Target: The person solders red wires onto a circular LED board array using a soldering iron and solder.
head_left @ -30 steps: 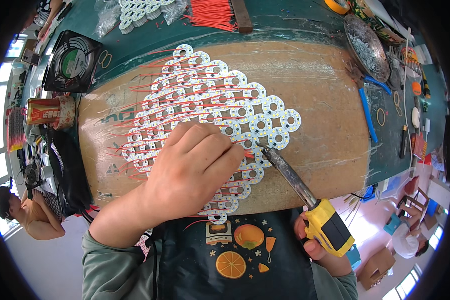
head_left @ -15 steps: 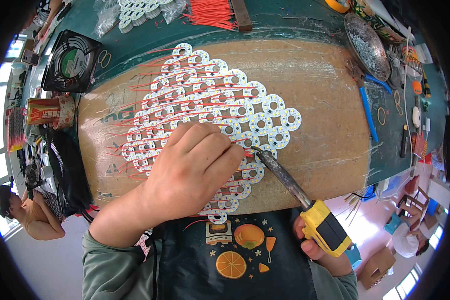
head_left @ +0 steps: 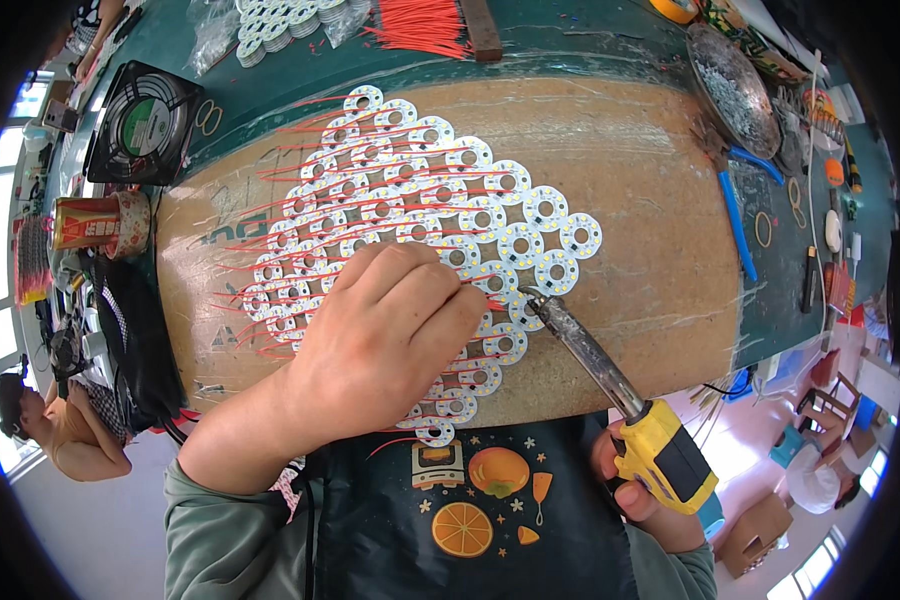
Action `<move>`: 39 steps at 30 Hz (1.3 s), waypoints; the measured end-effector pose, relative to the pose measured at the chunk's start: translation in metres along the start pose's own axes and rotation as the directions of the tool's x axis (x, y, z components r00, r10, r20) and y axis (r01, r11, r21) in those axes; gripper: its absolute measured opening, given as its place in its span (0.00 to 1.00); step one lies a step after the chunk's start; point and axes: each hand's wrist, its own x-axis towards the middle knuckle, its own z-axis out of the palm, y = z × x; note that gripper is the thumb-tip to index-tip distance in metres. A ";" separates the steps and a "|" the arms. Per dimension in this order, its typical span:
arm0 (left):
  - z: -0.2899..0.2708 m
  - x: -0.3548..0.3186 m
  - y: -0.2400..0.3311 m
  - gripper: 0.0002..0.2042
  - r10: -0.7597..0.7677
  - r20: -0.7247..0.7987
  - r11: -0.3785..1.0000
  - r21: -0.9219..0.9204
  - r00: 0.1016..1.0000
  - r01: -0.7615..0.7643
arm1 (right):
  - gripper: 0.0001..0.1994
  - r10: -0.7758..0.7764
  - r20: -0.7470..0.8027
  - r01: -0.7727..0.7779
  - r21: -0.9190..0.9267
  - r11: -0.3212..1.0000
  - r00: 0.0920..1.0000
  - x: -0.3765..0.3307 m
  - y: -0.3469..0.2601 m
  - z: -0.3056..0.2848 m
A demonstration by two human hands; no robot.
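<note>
Ring-shaped white LED boards (head_left: pixel 507 182) lie joined in a diamond-shaped panel, with thin red wires running leftward across many of them. My left hand (head_left: pixel 385 335) rests over the panel's lower middle, fingers pinched on red wires (head_left: pixel 494 304) whose ends show beside the fingertips. The palm and the boards beneath it are hidden. In my right hand (head_left: pixel 625 480) is a soldering iron (head_left: pixel 595 362) with a yellow and black handle. Its dark tip is at the panel's lower right edge, just right of the left fingertips; whether it touches a board I cannot tell.
A brown sheet (head_left: pixel 660 190) lies under the panel. Left stand a black fan (head_left: pixel 145 125) and a can (head_left: pixel 82 222). Beyond are a red wire bundle (head_left: pixel 420 25) and stacked LED boards (head_left: pixel 275 25). Right are blue-handled pliers (head_left: pixel 738 225) and a metal dish (head_left: pixel 735 95). Other people sit farther off.
The soldering iron has shifted slightly right, its tip moving away from the left fingertips. My left hand has stayed almost still.
</note>
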 end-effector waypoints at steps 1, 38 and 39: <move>-0.001 0.000 0.000 0.16 -0.009 0.005 1.000 0.006 1.000 0.009 | 0.19 0.026 -0.020 -0.026 0.037 0.999 0.999 -0.001 -0.001 0.000; 0.007 0.017 0.013 0.14 0.010 0.061 1.000 0.006 0.998 -0.010 | 0.19 -0.089 -0.082 0.084 -0.056 0.995 0.993 -0.013 0.018 -0.007; 0.007 0.017 0.013 0.14 0.009 0.060 1.000 0.007 0.998 -0.009 | 0.19 -0.053 -0.096 0.053 -0.007 0.999 0.994 -0.013 0.014 -0.006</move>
